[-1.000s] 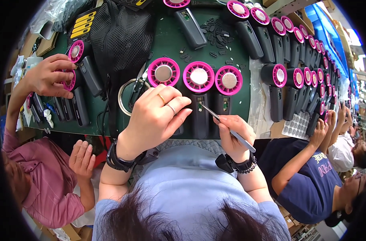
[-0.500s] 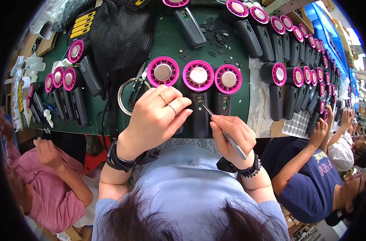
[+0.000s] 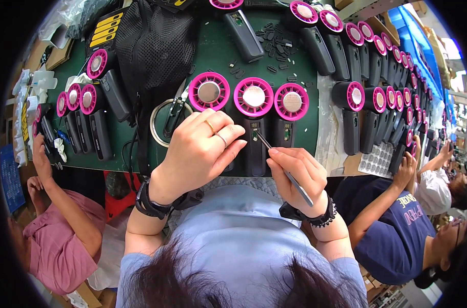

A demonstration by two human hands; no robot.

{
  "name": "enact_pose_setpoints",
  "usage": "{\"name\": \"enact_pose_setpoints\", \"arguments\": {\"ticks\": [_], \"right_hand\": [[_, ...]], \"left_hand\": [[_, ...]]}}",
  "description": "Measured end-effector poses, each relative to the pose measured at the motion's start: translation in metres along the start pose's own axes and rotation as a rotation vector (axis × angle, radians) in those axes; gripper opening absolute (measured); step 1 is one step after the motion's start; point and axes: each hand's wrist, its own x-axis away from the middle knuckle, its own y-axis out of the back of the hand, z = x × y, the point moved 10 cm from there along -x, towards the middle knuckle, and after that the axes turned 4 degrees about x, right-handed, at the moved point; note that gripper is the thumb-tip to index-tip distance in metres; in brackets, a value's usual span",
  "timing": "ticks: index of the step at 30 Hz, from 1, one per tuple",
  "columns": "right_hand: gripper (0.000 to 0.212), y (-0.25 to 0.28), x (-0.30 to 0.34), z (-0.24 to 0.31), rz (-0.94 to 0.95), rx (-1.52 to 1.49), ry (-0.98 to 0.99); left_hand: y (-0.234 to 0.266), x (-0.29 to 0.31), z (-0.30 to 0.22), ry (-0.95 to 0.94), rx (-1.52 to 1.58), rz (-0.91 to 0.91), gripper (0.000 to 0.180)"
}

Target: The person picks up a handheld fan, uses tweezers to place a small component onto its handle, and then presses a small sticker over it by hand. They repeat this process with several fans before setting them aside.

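The right hand's grip [image 3: 301, 172] is clasping slim silver metal tweezers [image 3: 299, 190], their tips pointing at green circuitry in the black-handled, magenta-rimmed round fan [image 3: 254, 124] just ahead. The left hand [image 3: 200, 146] is curling beside that grip; whether it is holding anything, I cannot tell. This fan is seemingly awaiting completion, as is the similar fan [image 3: 286, 124] to its right, both showing bare circuitry. Small dark oval pieces [image 3: 280, 49] are lying beyond the grip on the green counter [image 3: 213, 49].
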Motion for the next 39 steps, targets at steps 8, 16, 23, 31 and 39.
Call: {"name": "enact_pose_setpoints", "arguments": {"ticks": [8, 16, 23, 31, 39], "right_hand": [[0.018, -0.007, -0.002, -0.001, 0.013, -0.02, -0.023], [0.016, 0.007, 0.002, 0.005, -0.009, -0.098, 0.004], [0.009, 0.019, 0.007, -0.006, -0.049, -0.126, -0.004], [0.009, -0.001, -0.006, 0.0, 0.027, -0.227, 0.03], [0.012, -0.04, -0.006, -0.017, 0.03, -0.572, -0.205]], "left_hand": [[0.013, 0.005, 0.005, -0.001, 0.0, -0.025, 0.016], [0.052, 0.047, 0.032, 0.186, -0.089, -0.211, 0.015], [0.058, 0.08, 0.046, 0.306, -0.246, -0.157, 0.018], [0.037, 0.074, 0.05, 0.291, -0.264, -0.024, 0.019], [0.052, 0.076, 0.057, 0.419, 0.127, -0.149, 0.01]]}}
